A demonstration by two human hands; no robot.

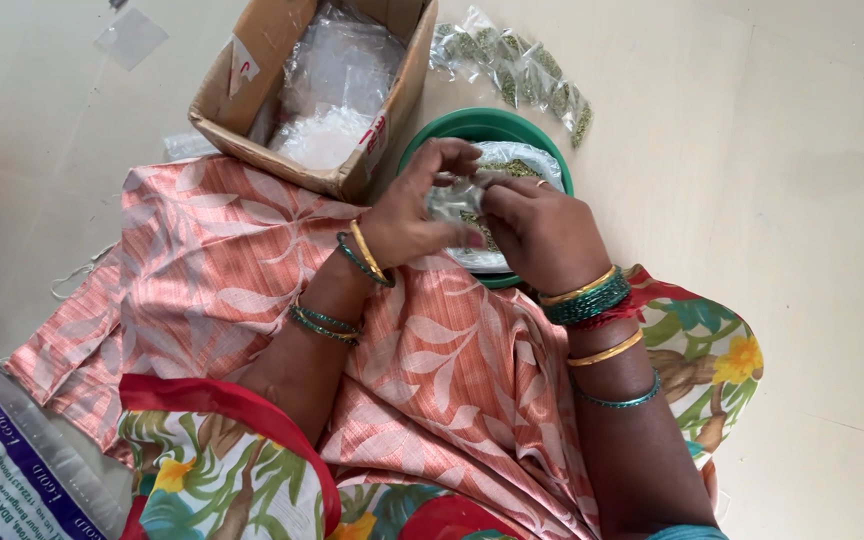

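**A:** What are the hands doing?

**B:** The left hand (414,205) and the right hand (542,232) meet at the centre of the frame, fingertips pinched together on a small clear packet (454,198). Both hands grip it, thumbs and fingers closed on its upper edge. Bangles in gold and green circle both wrists.

**A:** Where is the packet?

**B:** It is held just above a green bowl (452,130) on the floor, in the upper middle of the frame. The bowl holds more clear plastic and greenish seeds.

**A:** How would the packet feel?

**B:** It looks light, thin and crinkly, probably slippery, and likely to spill if tipped. The top edge, where the fingers already pinch, seems the safest place to hold it.

**A:** What else is nearby?

**B:** A cardboard box (252,90) of clear plastic bags sits at the upper left, touching the bowl. A strip of filled packets (522,70) lies beyond the bowl, at upper centre. Peach leaf-print cloth (202,270) covers the lap, and a printed plastic bag (12,460) lies at the lower left.
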